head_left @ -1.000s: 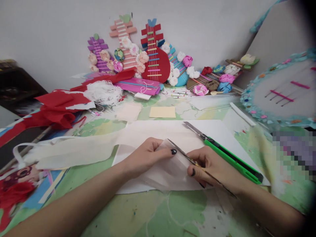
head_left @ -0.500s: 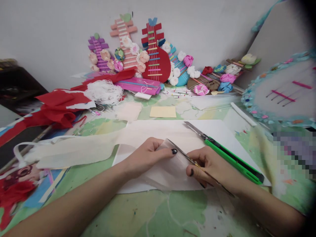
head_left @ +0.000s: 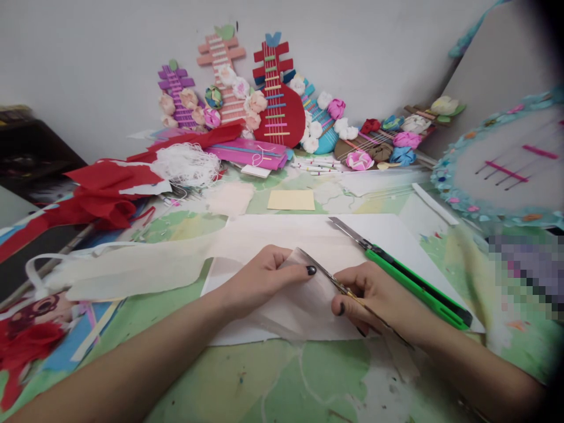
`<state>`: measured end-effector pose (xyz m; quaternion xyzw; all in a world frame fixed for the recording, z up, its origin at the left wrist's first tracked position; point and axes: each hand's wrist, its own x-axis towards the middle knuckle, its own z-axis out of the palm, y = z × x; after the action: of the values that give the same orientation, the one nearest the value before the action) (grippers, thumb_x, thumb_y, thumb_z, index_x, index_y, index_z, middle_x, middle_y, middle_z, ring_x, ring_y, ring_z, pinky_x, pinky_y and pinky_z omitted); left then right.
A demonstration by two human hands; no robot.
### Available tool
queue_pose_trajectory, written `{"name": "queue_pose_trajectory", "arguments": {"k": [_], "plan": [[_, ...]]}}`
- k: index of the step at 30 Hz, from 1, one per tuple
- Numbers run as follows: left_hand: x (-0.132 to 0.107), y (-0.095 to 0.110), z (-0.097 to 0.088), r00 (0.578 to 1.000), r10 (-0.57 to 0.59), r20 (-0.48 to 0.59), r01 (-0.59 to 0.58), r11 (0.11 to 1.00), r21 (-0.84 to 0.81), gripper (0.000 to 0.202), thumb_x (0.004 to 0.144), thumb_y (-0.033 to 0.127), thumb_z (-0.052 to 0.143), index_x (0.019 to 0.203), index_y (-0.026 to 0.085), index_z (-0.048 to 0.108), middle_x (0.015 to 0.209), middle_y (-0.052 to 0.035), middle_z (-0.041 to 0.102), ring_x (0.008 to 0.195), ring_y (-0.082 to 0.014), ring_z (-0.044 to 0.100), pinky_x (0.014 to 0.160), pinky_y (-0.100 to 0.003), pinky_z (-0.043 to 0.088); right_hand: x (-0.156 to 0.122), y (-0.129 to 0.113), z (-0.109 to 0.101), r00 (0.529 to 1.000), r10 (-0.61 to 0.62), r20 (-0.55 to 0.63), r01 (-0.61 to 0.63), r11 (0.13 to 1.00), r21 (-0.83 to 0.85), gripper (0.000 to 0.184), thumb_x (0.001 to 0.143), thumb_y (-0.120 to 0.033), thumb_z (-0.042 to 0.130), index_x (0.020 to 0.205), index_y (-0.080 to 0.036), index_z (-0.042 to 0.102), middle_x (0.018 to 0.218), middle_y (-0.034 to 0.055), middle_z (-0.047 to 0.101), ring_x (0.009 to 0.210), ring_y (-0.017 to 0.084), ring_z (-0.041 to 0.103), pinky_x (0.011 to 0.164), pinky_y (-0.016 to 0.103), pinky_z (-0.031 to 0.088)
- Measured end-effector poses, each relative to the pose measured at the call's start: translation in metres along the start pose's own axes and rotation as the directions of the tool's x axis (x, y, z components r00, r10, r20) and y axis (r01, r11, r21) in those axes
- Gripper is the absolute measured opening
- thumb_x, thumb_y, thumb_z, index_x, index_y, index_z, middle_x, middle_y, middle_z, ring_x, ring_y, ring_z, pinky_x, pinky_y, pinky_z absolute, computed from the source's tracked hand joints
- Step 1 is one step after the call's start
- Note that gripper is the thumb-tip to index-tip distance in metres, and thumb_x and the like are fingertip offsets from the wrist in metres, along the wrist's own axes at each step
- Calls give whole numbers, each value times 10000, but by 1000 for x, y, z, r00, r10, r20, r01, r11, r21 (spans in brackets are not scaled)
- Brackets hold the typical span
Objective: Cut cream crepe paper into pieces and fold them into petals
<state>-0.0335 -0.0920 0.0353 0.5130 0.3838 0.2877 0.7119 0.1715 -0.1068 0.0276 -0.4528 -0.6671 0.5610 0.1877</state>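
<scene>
My left hand (head_left: 268, 276) pinches a thin, translucent white sheet (head_left: 304, 305) between thumb and fingers, holding its upper corner raised. My right hand (head_left: 370, 296) grips a pair of scissors (head_left: 328, 276), with the blades pointing up and left along the sheet's edge, close to my left thumb. The far ends of the scissors pass under my right wrist. Beneath both hands lies a larger white sheet of paper (head_left: 374, 229). A green utility knife (head_left: 418, 282) rests on that paper beside my right hand, its blade extended.
Small decorated lutes, among them a red lute (head_left: 279, 111), lean against the wall. Red crepe paper (head_left: 106, 188) and a tangle of white string (head_left: 189, 164) lie at the left. A yellow card (head_left: 291, 200) is behind the paper. At the right stands a flower-edged panel (head_left: 497, 158).
Almost nothing differs. The handle end of the scissors under my right wrist has shifted very slightly; both hands keep their places.
</scene>
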Motion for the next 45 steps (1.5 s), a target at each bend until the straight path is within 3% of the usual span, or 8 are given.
{"name": "queue_pose_trajectory", "arguments": {"k": [14,23,33,45], "plan": [[-1,0,0,1000,-3,1,3,1000,21,175,770,257,612,687,113,668,632,-18,639,552,-96,561,512,-177,427,1,4,0,999,38,-2,-38,999,-33,420,719,-483,683,526,-155,506,355,-48,465,303,47,354,317,167,215],[-1,0,-2,1000,-14,-3,14,1000,26,185,769,269,618,712,104,677,661,-40,665,581,-121,592,542,-197,452,1,5,0,1000,29,-6,-29,1000,-7,457,708,-521,676,515,-160,473,351,-45,458,293,44,347,307,162,210],[0,0,-1,1000,5,19,-5,1000,-1,193,768,290,631,751,114,708,698,-58,693,627,-142,621,576,-214,478,-1,2,-1,995,-93,-30,94,995,37,538,715,-658,573,534,-167,447,391,-38,414,341,50,325,334,179,205],[-1,-2,2,999,-51,14,52,997,-64,151,741,243,640,667,119,682,603,-8,638,526,-96,551,498,-178,412,-2,2,2,999,-44,-11,43,998,-39,530,690,-660,601,561,-155,505,403,-39,411,386,68,359,371,192,209]]}}
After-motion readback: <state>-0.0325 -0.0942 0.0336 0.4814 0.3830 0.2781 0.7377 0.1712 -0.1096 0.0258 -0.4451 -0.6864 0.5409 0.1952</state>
